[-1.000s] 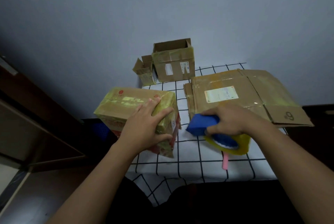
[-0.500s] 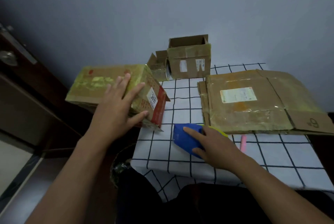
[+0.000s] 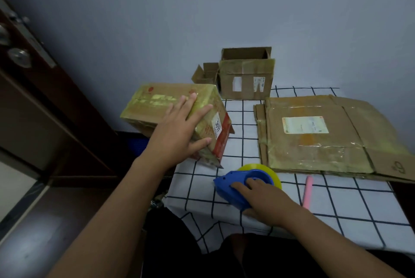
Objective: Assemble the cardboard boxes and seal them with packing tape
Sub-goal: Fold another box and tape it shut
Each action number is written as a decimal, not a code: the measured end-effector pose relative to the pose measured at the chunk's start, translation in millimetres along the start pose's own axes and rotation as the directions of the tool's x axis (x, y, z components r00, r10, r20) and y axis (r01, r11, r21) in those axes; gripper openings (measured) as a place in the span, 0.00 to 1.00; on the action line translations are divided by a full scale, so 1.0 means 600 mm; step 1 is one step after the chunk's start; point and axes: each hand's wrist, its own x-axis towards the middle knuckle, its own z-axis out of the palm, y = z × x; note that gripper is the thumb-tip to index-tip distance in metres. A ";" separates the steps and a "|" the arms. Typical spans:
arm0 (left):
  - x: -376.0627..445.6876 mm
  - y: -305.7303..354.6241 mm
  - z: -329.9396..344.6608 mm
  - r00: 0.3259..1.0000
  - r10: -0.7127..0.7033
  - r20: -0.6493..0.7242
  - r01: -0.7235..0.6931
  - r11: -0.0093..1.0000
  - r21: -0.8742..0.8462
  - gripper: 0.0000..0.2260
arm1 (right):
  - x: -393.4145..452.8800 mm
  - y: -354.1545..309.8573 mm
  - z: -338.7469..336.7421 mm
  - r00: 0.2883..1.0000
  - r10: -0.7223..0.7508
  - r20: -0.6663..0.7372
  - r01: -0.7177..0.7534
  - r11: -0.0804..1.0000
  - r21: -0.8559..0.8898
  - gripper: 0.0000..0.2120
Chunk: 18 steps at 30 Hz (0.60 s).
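Left hand (image 3: 179,129), fingers spread, grips the taped brown cardboard box (image 3: 157,107) overhanging the checked table's (image 3: 336,205) left edge; right hand (image 3: 262,199) fingers rest on the blue tape dispenser (image 3: 233,184).

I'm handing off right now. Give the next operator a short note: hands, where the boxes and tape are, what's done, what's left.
Left hand: grips the taped box, tilted at the table's left edge.
Right hand: rests on the blue tape dispenser lying on the checked table.
Done: that box looks sealed.
Left: flattened cardboard at right, plus two open boxes at the back, large and small.
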 end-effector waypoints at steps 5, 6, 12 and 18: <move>0.031 0.006 0.008 1.000 0.005 0.023 -0.006 1.000 0.026 0.35 | -0.012 0.017 -0.098 0.957 0.093 -0.275 0.002 0.945 0.328 0.24; 0.036 0.007 0.009 0.999 0.021 0.024 -0.021 1.000 0.021 0.36 | -0.008 0.022 -0.126 0.885 0.187 -0.426 0.017 0.902 0.431 0.22; 0.048 0.004 0.011 0.992 0.105 0.067 -0.095 0.987 -0.132 0.44 | 0.058 0.045 -0.248 0.718 0.267 -0.643 0.323 0.691 0.647 0.40; 0.046 -0.027 0.028 0.982 0.045 0.183 -0.039 0.998 -0.039 0.41 | 0.095 0.048 -0.225 0.770 0.125 -0.626 0.155 0.915 0.373 0.28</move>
